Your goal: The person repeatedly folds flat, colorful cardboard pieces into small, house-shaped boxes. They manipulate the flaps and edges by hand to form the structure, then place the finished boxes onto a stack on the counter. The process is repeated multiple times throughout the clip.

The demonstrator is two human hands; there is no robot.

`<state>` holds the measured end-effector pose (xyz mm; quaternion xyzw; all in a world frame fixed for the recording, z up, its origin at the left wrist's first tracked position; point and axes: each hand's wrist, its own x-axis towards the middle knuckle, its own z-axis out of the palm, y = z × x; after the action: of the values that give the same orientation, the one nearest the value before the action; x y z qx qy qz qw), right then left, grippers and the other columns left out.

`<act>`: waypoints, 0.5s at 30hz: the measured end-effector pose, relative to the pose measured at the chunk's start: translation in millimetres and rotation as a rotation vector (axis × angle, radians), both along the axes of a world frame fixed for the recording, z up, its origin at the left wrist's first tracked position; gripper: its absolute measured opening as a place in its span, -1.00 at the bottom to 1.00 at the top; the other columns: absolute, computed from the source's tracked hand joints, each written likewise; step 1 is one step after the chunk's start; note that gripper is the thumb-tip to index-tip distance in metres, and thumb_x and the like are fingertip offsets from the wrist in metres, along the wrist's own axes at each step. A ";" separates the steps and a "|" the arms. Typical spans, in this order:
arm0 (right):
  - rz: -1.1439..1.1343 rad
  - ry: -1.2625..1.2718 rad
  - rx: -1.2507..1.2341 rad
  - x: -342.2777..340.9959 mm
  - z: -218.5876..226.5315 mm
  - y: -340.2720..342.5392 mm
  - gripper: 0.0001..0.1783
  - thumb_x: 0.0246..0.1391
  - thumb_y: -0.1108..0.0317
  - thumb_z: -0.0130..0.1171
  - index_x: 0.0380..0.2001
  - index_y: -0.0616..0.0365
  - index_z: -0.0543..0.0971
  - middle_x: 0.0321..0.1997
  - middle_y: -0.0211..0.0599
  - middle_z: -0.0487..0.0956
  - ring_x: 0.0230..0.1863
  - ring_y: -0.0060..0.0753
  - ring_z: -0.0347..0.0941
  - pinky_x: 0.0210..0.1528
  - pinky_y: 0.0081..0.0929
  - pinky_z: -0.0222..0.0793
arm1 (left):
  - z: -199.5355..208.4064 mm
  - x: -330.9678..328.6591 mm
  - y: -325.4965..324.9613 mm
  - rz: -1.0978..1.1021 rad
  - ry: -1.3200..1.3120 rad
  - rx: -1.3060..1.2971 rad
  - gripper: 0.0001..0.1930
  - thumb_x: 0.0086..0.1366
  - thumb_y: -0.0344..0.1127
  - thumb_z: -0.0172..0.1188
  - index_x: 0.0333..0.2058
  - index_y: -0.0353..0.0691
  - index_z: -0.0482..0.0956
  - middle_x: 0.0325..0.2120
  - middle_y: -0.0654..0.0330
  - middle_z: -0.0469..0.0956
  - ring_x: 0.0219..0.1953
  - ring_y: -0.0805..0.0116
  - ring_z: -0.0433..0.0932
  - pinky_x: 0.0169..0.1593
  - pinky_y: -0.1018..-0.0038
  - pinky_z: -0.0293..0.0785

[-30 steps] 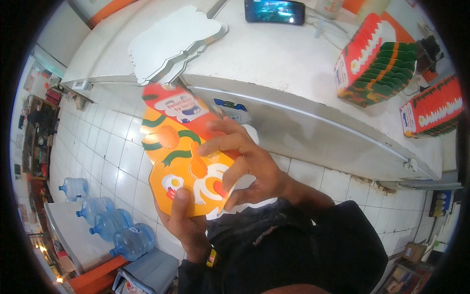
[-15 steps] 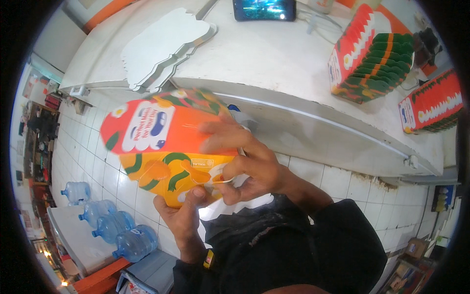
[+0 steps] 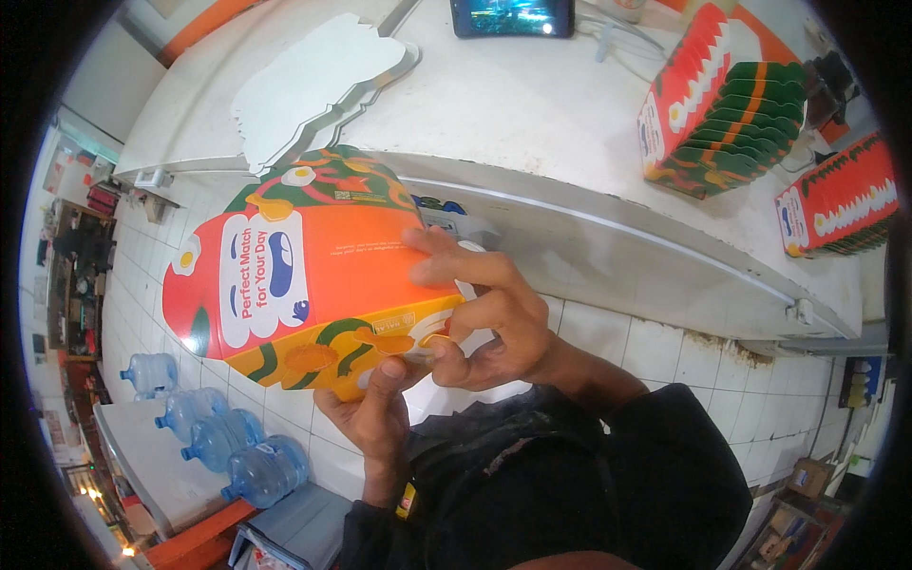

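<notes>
A printed cardboard food box (image 3: 366,252), orange with red, yellow and green patterned sides, is held in front of my body below the counter edge. My left hand (image 3: 370,413) grips its yellow side from below, thumb on the near edge. My right hand (image 3: 494,323) is closed on the box's right end, fingertips on the orange panel, with thumb and fingers pinching near a corner flap. The box's underside and the tips of some left fingers are hidden.
Flat white card blanks (image 3: 304,85) overhang the white counter (image 3: 532,104). Nested printed boxes (image 3: 741,123) and a second stack (image 3: 836,204) stand at the right. A phone (image 3: 513,17) is at the back. Several blue water jugs (image 3: 266,470) stand at lower left.
The box has swung and tilted so its orange panel faces up more, and its far end has shifted left. Both hands keep hold; my left hand has moved slightly right and down.
</notes>
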<state>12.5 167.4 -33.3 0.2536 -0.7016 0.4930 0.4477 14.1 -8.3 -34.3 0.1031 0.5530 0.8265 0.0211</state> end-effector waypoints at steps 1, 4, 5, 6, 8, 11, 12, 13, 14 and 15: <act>0.003 0.007 -0.011 -0.7 -0.9 -0.3 -0.78 0.00 0.43 0.20 -0.39 0.12 0.33 0.04 0.01 0.44 0.21 0.14 0.36 0.23 -0.03 0.26 | -1.8 -0.9 -1.8 -0.014 -0.015 0.003 -0.54 0.13 -0.35 0.37 -0.03 -0.31 0.42 -0.16 0.13 0.56 -0.13 0.29 0.59 0.01 0.38 0.54; 0.022 -0.018 -0.012 -1.1 1.5 -0.6 -0.78 0.00 0.46 0.19 -0.39 0.13 0.33 0.02 0.01 0.46 0.21 0.11 0.37 0.18 -0.14 0.35 | -3.8 -1.8 -3.0 -0.021 -0.028 0.027 -0.52 0.13 -0.35 0.37 -0.01 -0.30 0.41 -0.15 0.13 0.56 -0.11 0.28 0.59 0.01 0.37 0.54; 0.026 -0.054 0.002 -0.5 3.2 0.4 -0.78 0.00 0.46 0.20 -0.39 0.13 0.33 0.01 0.01 0.46 0.20 0.10 0.37 0.18 -0.17 0.36 | -4.7 -2.5 -2.5 -0.020 -0.026 0.038 -0.52 0.12 -0.35 0.37 -0.01 -0.30 0.40 -0.14 0.12 0.55 -0.11 0.27 0.59 0.01 0.36 0.54; 0.030 -0.090 0.015 0.7 5.8 2.4 -0.78 -0.01 0.47 0.21 -0.40 0.13 0.33 0.01 0.01 0.46 0.20 0.09 0.38 0.17 -0.20 0.37 | -4.6 -3.2 -1.5 -0.016 -0.029 0.047 -0.52 0.12 -0.36 0.37 -0.01 -0.30 0.40 -0.14 0.12 0.55 -0.11 0.27 0.59 0.01 0.36 0.54; 0.040 -0.138 0.033 1.2 5.7 5.2 -0.77 -0.03 0.48 0.22 -0.40 0.13 0.33 0.00 0.01 0.47 0.20 0.08 0.38 0.15 -0.25 0.38 | -3.7 -4.6 0.5 -0.007 -0.037 0.064 -0.52 0.12 -0.37 0.37 -0.01 -0.29 0.40 -0.15 0.12 0.56 -0.11 0.26 0.59 0.01 0.35 0.54; 0.055 -0.167 0.034 1.3 5.1 4.9 -0.77 -0.07 0.52 0.21 -0.42 0.14 0.33 0.00 -0.02 0.46 0.20 0.04 0.38 0.16 -0.28 0.38 | -5.9 -5.4 -0.7 -0.035 -0.041 0.073 -0.52 0.11 -0.38 0.37 0.00 -0.29 0.40 -0.15 0.11 0.56 -0.11 0.26 0.59 0.01 0.35 0.54; 0.055 -0.173 0.025 1.7 5.4 3.8 -0.78 -0.09 0.54 0.19 -0.44 0.15 0.33 0.00 -0.04 0.46 0.21 0.01 0.37 0.18 -0.26 0.36 | -6.0 -5.9 -0.5 -0.049 -0.058 0.073 -0.52 0.11 -0.38 0.36 0.00 -0.29 0.40 -0.15 0.11 0.56 -0.11 0.25 0.59 0.01 0.35 0.54; 0.054 -0.179 0.015 2.0 5.5 3.2 -0.80 -0.11 0.56 0.17 -0.46 0.16 0.33 0.00 -0.07 0.45 0.21 -0.02 0.36 0.20 -0.24 0.35 | -5.8 -6.3 -0.4 -0.062 -0.075 0.073 -0.51 0.11 -0.39 0.36 0.00 -0.29 0.40 -0.16 0.11 0.56 -0.11 0.25 0.60 0.01 0.35 0.55; 0.066 -0.185 0.006 1.9 5.9 2.7 -0.79 -0.11 0.56 0.18 -0.46 0.16 0.34 0.01 -0.07 0.45 0.21 -0.03 0.36 0.20 -0.24 0.34 | -5.5 -6.7 -1.2 -0.073 -0.091 0.074 -0.51 0.11 -0.39 0.36 0.00 -0.29 0.40 -0.16 0.11 0.56 -0.12 0.25 0.60 0.01 0.35 0.55; 0.077 -0.192 -0.003 1.9 6.2 2.7 -0.79 -0.12 0.56 0.19 -0.46 0.16 0.34 0.01 -0.08 0.45 0.21 -0.03 0.36 0.20 -0.23 0.34 | -5.7 -6.1 -1.2 -0.058 -0.079 0.057 -0.51 0.12 -0.38 0.34 0.01 -0.33 0.39 -0.16 0.09 0.56 -0.14 0.28 0.59 -0.03 0.38 0.55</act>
<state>14.4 170.1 -27.1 0.2313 -0.7301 0.5330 0.3597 8.0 -9.5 -39.9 0.0868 0.5248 0.8444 0.0638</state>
